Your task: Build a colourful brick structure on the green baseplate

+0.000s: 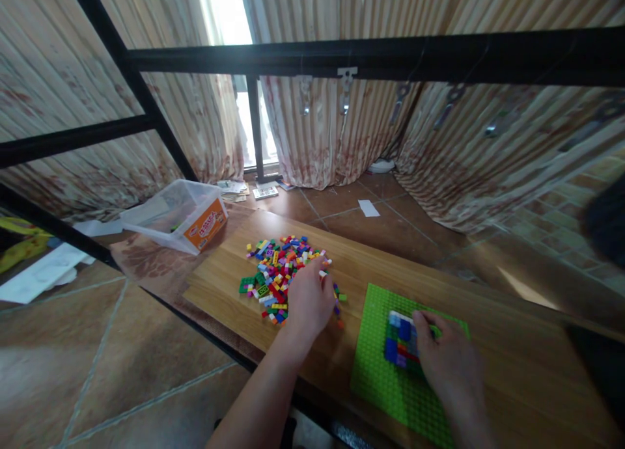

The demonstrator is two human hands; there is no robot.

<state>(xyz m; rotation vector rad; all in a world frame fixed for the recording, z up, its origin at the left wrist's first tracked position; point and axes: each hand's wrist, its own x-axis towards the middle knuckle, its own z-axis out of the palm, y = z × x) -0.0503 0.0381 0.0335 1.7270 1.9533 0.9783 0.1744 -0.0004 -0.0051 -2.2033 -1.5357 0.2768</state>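
My left hand is over the right side of a pile of small toy building bricks in many colours. Its fingers are pinched together; a small white brick shows by the fingertips, but I cannot tell whether it is held. On the green studded baseplate, my right hand curls its thumb and fingers at the right edge of a brick build. Blue, white, red and purple bricks make up the visible part of this build. The hand hides its right side.
A clear plastic box with an orange label stands at the wooden board's far left end. Black metal bars with hanging clips cross above. Papers lie on the tiled floor behind, before long curtains.
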